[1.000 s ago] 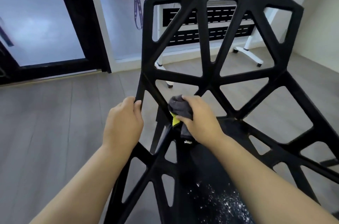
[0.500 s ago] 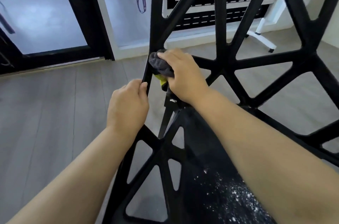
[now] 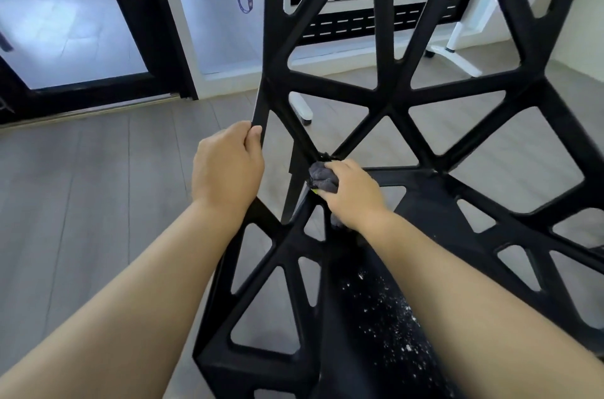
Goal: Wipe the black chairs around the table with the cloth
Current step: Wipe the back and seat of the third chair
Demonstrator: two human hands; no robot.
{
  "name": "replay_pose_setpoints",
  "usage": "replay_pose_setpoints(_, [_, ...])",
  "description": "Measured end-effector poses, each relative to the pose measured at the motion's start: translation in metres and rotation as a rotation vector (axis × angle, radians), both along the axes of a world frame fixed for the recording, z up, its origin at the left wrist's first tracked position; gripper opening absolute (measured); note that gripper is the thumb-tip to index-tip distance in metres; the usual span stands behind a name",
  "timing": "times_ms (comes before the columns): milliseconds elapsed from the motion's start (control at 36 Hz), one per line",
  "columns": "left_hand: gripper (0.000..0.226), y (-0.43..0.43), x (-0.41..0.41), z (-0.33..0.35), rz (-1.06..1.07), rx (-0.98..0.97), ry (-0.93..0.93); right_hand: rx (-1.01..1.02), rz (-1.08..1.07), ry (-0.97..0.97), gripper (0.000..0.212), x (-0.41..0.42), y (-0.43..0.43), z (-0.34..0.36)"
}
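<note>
Grey plank flooring (image 3: 98, 186) surrounds the black open-lattice plastic chair (image 3: 389, 108); a white-legged table (image 3: 457, 39) stands behind it. The left hand (image 3: 227, 170) grips the backrest's left edge strut, fingers curled round it. The right hand (image 3: 353, 194) clutches the bunched dark grey cloth (image 3: 322, 177), pressing it against the strut junction just above the seat. White specks (image 3: 382, 304) lie on the seat, so most wiping appears outstanding. Open floor lies leftward; lattice openings are tight and sharp-cornered.
</note>
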State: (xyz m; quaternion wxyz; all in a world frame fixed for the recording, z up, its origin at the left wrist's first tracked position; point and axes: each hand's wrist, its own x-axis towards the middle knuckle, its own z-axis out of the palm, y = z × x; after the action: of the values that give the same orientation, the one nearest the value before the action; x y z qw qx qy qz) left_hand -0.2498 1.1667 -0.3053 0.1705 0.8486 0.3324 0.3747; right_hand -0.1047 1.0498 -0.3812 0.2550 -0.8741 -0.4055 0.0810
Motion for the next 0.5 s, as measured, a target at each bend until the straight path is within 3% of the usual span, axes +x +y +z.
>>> replay_pose_setpoints(306, [0.025,-0.013,-0.016,0.003,-0.021,-0.11,-0.002,0.108,0.076,0.067,0.052,-0.065,-0.042,0.001])
replay_pose_setpoints(500, [0.039,-0.033,-0.059,-0.014,-0.056,-0.172,0.102,-0.02,-0.212,-0.051,0.054,-0.039,-0.004,0.002])
